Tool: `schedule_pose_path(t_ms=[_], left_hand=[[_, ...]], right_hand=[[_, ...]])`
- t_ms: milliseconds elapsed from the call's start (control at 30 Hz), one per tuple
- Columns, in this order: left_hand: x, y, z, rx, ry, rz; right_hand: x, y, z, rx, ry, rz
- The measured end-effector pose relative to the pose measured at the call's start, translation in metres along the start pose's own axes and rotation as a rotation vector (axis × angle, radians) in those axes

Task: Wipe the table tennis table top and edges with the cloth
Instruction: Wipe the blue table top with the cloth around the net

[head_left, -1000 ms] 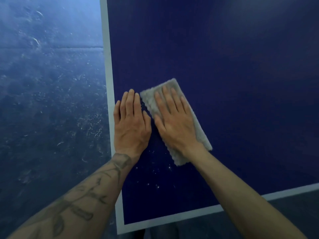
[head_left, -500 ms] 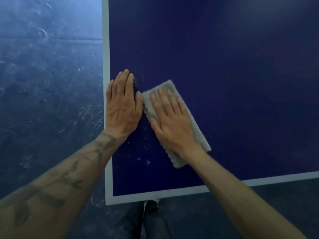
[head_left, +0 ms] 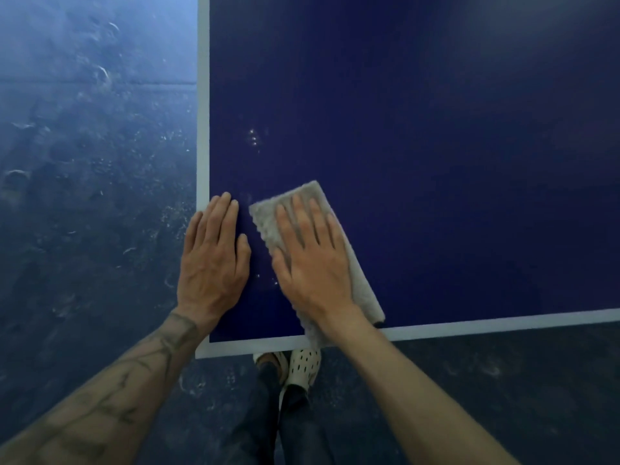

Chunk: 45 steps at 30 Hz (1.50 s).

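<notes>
One blue table (head_left: 436, 162); left hand (head_left: 211, 263) flat on it, right hand (head_left: 312, 266) flat on one cloth (head_left: 268, 223).

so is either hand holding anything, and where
Nothing is gripped: the right hand presses flat on the middle of the cloth, the left hand rests flat on the table top.

A dark floor (head_left: 94, 196), scuffed with pale marks and crossed by a seam at upper left. Two pale shoes (head_left: 303, 365), one showing dark perforations, stand on it below dark trousers (head_left: 265, 421).
</notes>
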<state>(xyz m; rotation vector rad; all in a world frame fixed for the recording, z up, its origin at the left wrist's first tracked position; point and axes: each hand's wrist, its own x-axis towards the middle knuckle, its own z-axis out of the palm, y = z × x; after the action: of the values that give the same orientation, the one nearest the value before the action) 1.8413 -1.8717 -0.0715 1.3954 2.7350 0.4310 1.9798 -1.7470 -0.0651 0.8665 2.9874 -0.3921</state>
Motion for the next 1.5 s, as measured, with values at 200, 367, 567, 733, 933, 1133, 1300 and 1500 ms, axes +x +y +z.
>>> schedule_pose_path(t_ms=[200,367,567,733,933,1133,1300,1500], left_hand=[[0.001,0.003,-0.002,-0.04,-0.014,-0.025],[0.0,0.003,-0.004,-0.055,0.001,-0.019],[-0.002,-0.001,-0.002,-0.089,0.02,-0.005],[-0.002,0.0,-0.004,-0.115,0.013,-0.006],[-0.001,-0.003,-0.007,-0.332,0.062,-0.098],[0.007,-0.019,-0.014,-0.395,0.041,-0.129],[0.037,-0.031,-0.017,-0.373,0.033,-0.121],[0.08,-0.036,-0.016,-0.38,0.057,-0.181]], right_hand=[[-0.018,0.069,-0.016,-0.06,-0.019,0.296],[0.015,0.005,0.0,-0.022,0.064,0.364],[-0.036,-0.036,0.019,0.018,0.052,0.103],[-0.026,-0.004,0.006,-0.063,0.026,0.294],[0.026,-0.072,0.024,-0.018,0.087,0.284],[-0.015,-0.05,0.018,-0.032,0.034,0.237],[0.063,-0.045,0.008,-0.072,0.094,0.45],[0.082,-0.065,0.014,-0.033,0.037,0.14]])
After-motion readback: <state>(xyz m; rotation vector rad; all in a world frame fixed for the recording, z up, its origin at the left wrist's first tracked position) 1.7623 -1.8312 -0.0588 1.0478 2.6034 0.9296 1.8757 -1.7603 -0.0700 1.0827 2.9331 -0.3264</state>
